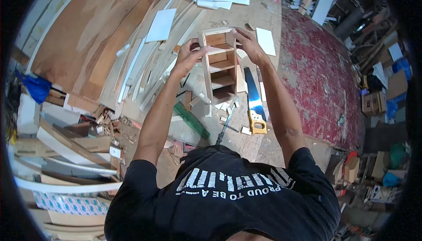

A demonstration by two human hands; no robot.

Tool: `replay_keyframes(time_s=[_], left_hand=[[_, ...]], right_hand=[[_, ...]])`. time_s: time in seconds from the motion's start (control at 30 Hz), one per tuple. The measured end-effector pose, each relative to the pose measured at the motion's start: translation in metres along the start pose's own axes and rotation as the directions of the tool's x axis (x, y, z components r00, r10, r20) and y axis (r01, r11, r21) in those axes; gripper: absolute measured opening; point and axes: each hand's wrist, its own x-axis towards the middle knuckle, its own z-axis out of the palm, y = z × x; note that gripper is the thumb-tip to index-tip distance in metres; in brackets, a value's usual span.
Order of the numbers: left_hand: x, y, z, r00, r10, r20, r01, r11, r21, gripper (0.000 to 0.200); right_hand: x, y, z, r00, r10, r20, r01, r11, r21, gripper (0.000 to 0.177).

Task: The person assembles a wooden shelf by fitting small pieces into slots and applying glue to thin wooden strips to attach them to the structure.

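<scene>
A small, narrow wooden shelf unit with several open compartments is held between my two hands above the worktable. My left hand grips its left side near the top, thumb along the front edge. On the opposite side, my right hand is closed on the upper right corner. Some of the fingertips are hidden behind the unit. To its lower right lies a handsaw with a yellow handle. A long green piece lies to the lower left, and small wood offcuts are scattered below the unit.
Long wood strips and a white sheet lie on the left of the table. A second white piece is beside my right hand. Past the table's right edge is a worn red floor. Stacked boards crowd the lower left.
</scene>
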Motion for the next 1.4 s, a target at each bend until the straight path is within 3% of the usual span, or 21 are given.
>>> replay_keyframes(time_s=[0.03,0.13,0.17,0.23,0.27,0.4,0.5,0.53,0.63,0.73,0.87,0.93,1.03,1.2,1.27,1.3,1.37,1.4], left_hand=[[-0.003,-0.009,-0.001,1.000,-0.006,-0.025,0.006,1.000,0.003,0.057],[-0.015,-0.033,0.003,0.974,0.178,-0.140,-0.147,0.967,0.209,0.060],[-0.019,-0.042,0.006,0.971,0.178,-0.161,-0.141,0.966,0.216,0.060],[-0.025,-0.065,0.011,0.941,0.238,-0.239,-0.120,0.899,0.421,0.064],[-0.026,-0.073,0.016,0.939,0.213,-0.270,-0.083,0.902,0.423,0.070],[-0.035,-0.095,0.039,0.894,0.227,-0.387,-0.059,0.914,0.401,0.083],[-0.033,-0.112,0.046,0.877,0.196,-0.438,-0.010,0.920,0.392,0.082],[-0.032,-0.118,0.049,0.866,0.261,-0.426,-0.098,0.925,0.368,0.082],[-0.030,-0.130,0.053,0.842,0.293,-0.454,-0.115,0.918,0.379,0.081],[-0.038,-0.134,0.054,0.878,0.200,-0.435,0.002,0.907,0.422,0.082],[-0.039,-0.129,0.061,0.884,0.171,-0.436,0.056,0.885,0.462,0.083],[-0.036,-0.122,0.066,0.893,0.122,-0.432,0.120,0.863,0.492,0.086],[-0.037,-0.112,0.070,0.900,0.143,-0.412,0.146,0.792,0.592,0.091],[-0.047,-0.097,0.083,0.881,0.193,-0.433,0.055,0.866,0.497,0.099],[-0.050,-0.087,0.086,0.859,0.183,-0.478,0.045,0.904,0.425,0.100],[-0.052,-0.083,0.084,0.851,0.188,-0.491,0.081,0.875,0.477,0.095],[-0.055,-0.071,0.080,0.841,0.195,-0.505,0.121,0.842,0.526,0.089],[-0.055,-0.062,0.079,0.856,0.275,-0.438,0.092,0.752,0.652,0.082]], right_hand=[[0.014,0.016,0.002,1.000,0.002,0.025,-0.002,1.000,0.005,0.062],[0.040,0.045,0.009,0.994,-0.012,0.112,0.008,0.999,0.034,0.065],[0.042,0.048,0.014,0.991,-0.014,0.134,0.009,0.999,0.037,0.065],[0.049,0.061,0.021,0.968,-0.088,0.236,0.079,0.996,0.048,0.060],[0.049,0.065,0.025,0.966,-0.041,0.254,0.022,0.997,0.080,0.056],[0.055,0.080,0.026,0.927,-0.073,0.368,0.058,0.997,0.053,0.054],[0.066,0.097,0.027,0.902,-0.075,0.425,0.054,0.997,0.063,0.050],[0.069,0.101,0.028,0.902,-0.078,0.425,0.056,0.996,0.064,0.046],[0.077,0.110,0.026,0.886,-0.118,0.448,0.087,0.992,0.090,0.040],[0.077,0.119,0.021,0.869,-0.134,0.477,0.093,0.990,0.107,0.035],[0.072,0.120,0.011,0.885,-0.178,0.430,0.160,0.984,0.078,0.032],[0.072,0.119,0.001,0.871,-0.131,0.474,0.120,0.991,0.055,0.035],[0.074,0.125,-0.002,0.902,-0.133,0.412,0.102,0.990,0.096,0.040],[0.073,0.124,-0.038,0.908,-0.150,0.392,0.125,0.988,0.087,0.046],[0.053,0.118,-0.065,0.960,-0.146,0.239,0.080,0.961,0.265,0.044],[0.044,0.123,-0.078,0.959,-0.146,0.243,0.078,0.960,0.268,0.044],[0.027,0.137,-0.109,0.986,-0.008,0.165,-0.070,0.884,0.461,0.045],[0.013,0.145,-0.122,0.992,0.030,0.124,-0.089,0.860,0.502,0.045]])
